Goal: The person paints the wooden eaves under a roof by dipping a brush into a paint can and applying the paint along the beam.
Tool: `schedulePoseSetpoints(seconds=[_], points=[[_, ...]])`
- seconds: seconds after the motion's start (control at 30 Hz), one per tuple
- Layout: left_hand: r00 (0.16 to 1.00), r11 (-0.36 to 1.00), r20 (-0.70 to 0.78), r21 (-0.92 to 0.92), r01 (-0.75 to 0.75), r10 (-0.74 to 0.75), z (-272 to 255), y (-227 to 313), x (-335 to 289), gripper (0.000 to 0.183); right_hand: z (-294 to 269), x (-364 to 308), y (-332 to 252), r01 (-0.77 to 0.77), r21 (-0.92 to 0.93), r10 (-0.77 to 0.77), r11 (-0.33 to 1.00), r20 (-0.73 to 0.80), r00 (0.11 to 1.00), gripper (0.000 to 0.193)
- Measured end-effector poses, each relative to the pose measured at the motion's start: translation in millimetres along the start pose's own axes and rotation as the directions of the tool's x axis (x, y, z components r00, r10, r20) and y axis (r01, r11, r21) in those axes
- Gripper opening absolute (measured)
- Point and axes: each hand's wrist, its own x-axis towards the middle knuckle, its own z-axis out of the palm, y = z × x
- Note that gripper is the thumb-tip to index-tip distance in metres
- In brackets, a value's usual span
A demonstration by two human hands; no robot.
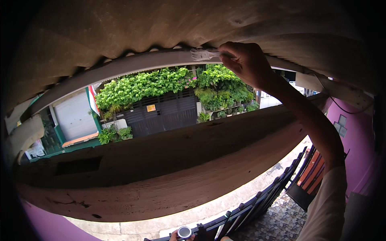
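My right hand is raised high and closed round the handle of a paintbrush. Its pale, splayed bristles point left and lie over the long grey-white board beneath the roof edge; they seem to touch it. Low in the view, at the bottom edge, my left hand grips a small round can. The can's rim faces up with a greyish-white inside. Only a few fingers of that hand show.
Corrugated roofing hangs close overhead. A thick wooden beam crosses in front of me. Below are a dark metal fence, a slatted bench and pebbled floor. A cable droops at right near a pink wall.
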Motion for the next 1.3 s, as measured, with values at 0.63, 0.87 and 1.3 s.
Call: schedulePoseSetpoints(seconds=[0.63, 0.87, 1.3], points=[[0.994, 0.969, 0.098, -0.236, 0.066, -0.044, -20, -17, 2, 0.055, -1, 18, -27, 0.073, -0.183, -0.058, 0.981, 0.083, 0.995, 0.025], [0.998, 0.984, 0.02, -0.166, -0.063, 0.067, -27, -19, -8, 0.05, 20, 19, -16, 0.007, -0.246, 0.002, 0.969, 0.036, 0.999, 0.026], [0.99, 0.963, 0.099, -0.242, 0.122, -0.1, -83, 28, -22, 0.053, 25, 33, -46, -0.063, -0.435, 0.111, 0.898, 0.086, 0.99, 0.035]])
